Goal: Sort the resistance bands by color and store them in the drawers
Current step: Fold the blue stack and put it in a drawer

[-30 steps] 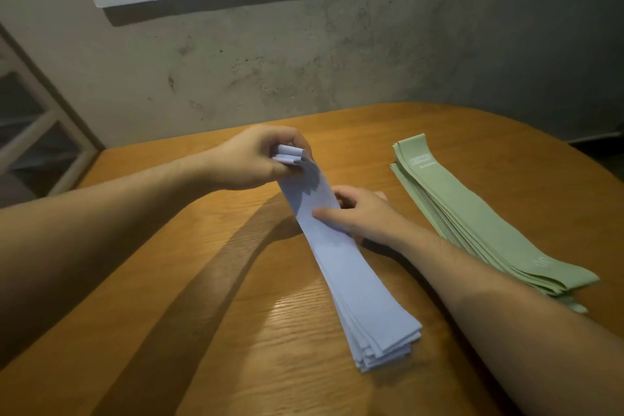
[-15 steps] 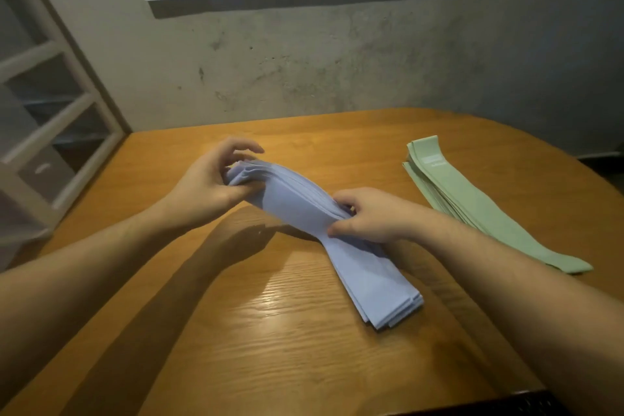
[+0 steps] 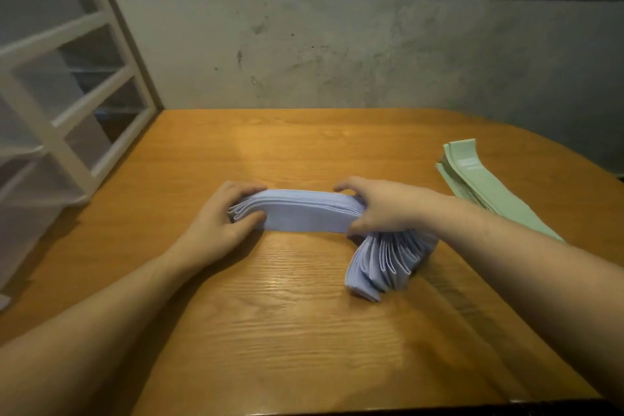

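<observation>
Standing against a stained grey wall (image 3: 337, 54), the wooden table (image 3: 270, 331) meets a white drawer unit (image 3: 50, 105) at left; its contents cannot be told. Green bands (image 3: 486, 186) lie far right. Left hand (image 3: 216, 223) and right hand (image 3: 385, 209) each grip the blue bands (image 3: 304, 213), now lifted and bent mid-table rather than lying flat.

No text can be read. The top green band (image 3: 472, 169) of the stack at the right of the table carries a pale printed mark near its far end, too small and blurred to make out. The blue bands, the drawer unit and the wall panel show no lettering.
</observation>
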`<action>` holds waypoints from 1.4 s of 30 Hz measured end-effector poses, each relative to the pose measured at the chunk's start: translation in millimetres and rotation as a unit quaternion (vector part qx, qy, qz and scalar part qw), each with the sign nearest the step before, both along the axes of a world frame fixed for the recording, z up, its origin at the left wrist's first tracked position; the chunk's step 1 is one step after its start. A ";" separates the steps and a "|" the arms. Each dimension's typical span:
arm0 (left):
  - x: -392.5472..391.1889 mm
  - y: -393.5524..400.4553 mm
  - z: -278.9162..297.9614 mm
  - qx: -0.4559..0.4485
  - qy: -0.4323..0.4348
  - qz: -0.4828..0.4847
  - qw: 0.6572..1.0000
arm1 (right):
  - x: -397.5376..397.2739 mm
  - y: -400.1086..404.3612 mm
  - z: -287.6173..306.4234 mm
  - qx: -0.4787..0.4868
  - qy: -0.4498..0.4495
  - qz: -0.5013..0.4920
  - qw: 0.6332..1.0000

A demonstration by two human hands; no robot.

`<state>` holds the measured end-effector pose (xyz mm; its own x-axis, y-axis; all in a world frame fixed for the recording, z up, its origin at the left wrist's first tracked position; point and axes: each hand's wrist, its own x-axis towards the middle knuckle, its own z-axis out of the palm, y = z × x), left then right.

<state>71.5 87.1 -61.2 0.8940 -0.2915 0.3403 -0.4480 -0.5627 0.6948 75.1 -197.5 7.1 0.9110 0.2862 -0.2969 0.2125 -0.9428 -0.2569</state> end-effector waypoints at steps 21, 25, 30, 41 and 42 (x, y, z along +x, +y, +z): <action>-1.2 14.5 6.3 -0.124 0.087 0.108 0.982 | 11.3 -18.3 3.0 -0.020 -0.057 -0.016 0.998; -1.7 22.8 15.2 -0.135 0.139 0.090 0.977 | 12.8 -41.6 -2.0 0.044 -0.016 -0.027 0.999; -7.6 26.4 17.1 -0.146 0.159 0.090 0.972 | 10.7 -62.9 -8.6 0.125 -0.019 -0.074 0.989; -9.5 26.3 10.5 -0.181 0.131 0.103 0.969 | -3.3 -64.9 -30.6 0.258 -0.066 -0.148 0.953; -9.4 27.7 10.0 -0.173 0.123 0.106 0.971 | -4.1 -63.6 -32.3 0.270 -0.073 -0.153 0.948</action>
<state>62.1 114.8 -51.2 0.9882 0.0020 0.1528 -0.1431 -0.3388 0.9299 71.0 -261.1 -25.2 0.9960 0.0760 -0.0477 0.0198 -0.7050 -0.7090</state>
